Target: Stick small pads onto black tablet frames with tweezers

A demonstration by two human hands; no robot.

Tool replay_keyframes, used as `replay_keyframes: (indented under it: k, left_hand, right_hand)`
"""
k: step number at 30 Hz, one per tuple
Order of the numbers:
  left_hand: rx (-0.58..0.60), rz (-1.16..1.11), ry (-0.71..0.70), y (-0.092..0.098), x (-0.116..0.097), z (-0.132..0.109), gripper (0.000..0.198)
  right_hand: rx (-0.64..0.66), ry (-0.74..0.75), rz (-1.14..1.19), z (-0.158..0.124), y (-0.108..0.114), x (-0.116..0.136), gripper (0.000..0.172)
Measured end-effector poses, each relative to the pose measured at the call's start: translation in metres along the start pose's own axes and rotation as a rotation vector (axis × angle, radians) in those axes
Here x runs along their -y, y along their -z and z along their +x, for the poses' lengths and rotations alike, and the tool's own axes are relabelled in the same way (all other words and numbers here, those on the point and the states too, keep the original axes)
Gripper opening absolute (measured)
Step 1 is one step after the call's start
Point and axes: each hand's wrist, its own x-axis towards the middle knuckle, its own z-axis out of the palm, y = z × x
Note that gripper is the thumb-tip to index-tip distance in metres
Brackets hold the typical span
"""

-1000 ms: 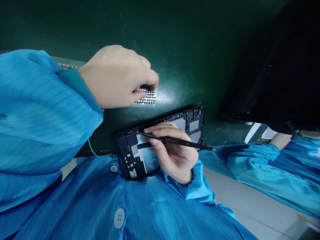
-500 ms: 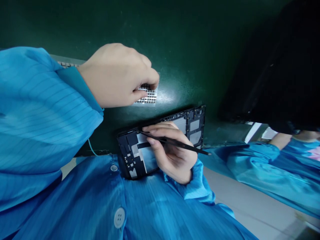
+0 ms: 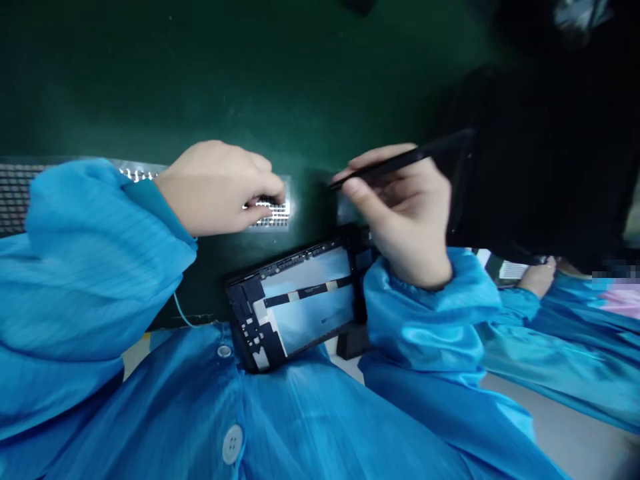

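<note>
Head view: the left hand point(image 3: 220, 187) rests on a clear plastic sheet point(image 3: 280, 219) gridded with small shiny pieces, its thumb and forefinger curled close together; whether they pinch anything, I cannot tell. The right hand point(image 3: 415, 213) pinches a slim black pointed tool point(image 3: 395, 165) between thumb and fingers, tip pointing left above the dark green table point(image 3: 260, 80). The opened black-framed flat electronic device point(image 3: 310, 317) lies angled at the table's near edge, between both sleeves. Far right shows a co-worker's hand point(image 3: 539, 277).
</note>
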Motion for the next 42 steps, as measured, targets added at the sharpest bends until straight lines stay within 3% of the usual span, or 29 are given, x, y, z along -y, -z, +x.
replay_keyframes:
  k: [3, 6, 14, 19, 24, 26, 31, 33, 36, 42]
  left_hand:
    - [-0.035, 0.028, -0.028, -0.003, 0.002, 0.0, 0.044]
    - [-0.051, 0.042, -0.046, -0.005, 0.004, -0.001, 0.049]
    - [-0.038, 0.029, -0.069, -0.006, 0.005, 0.0, 0.053]
    - [0.036, 0.02, -0.038, -0.001, 0.004, 0.0, 0.054]
    - [0.036, 0.034, -0.033, 0.002, 0.002, -0.001, 0.053]
    - [0.042, 0.026, -0.024, 0.002, 0.001, -0.002, 0.053]
    - [0.075, -0.038, 0.031, 0.002, 0.0, -0.003, 0.048]
    - [0.073, -0.052, 0.05, 0.002, 0.0, -0.003, 0.047]
    - [0.067, -0.056, 0.069, 0.002, 0.0, -0.003, 0.05]
    - [0.038, -0.067, 0.049, 0.001, 0.001, -0.002, 0.061]
  right_hand:
    - [0.224, 0.01, 0.077, -0.002, -0.02, -0.004, 0.019]
    - [0.32, 0.0, 0.077, -0.006, -0.028, -0.004, 0.022]
    - [0.315, 0.0, 0.082, -0.009, -0.029, -0.004, 0.019]
    - [0.311, 0.05, 0.078, -0.009, -0.03, -0.005, 0.019]
    - [0.329, 0.101, 0.034, -0.006, -0.027, 0.0, 0.012]
    - [0.236, 0.035, 0.111, -0.016, -0.024, 0.006, 0.015]
    - [-0.344, -0.061, 0.251, -0.073, -0.027, 0.022, 0.007]
    - [-0.46, -0.064, 0.237, -0.095, -0.035, 0.021, 0.009]
    - [-0.448, -0.035, 0.178, -0.11, -0.045, 0.011, 0.016]
    - [-0.37, 0.003, 0.103, -0.112, -0.048, -0.001, 0.024]
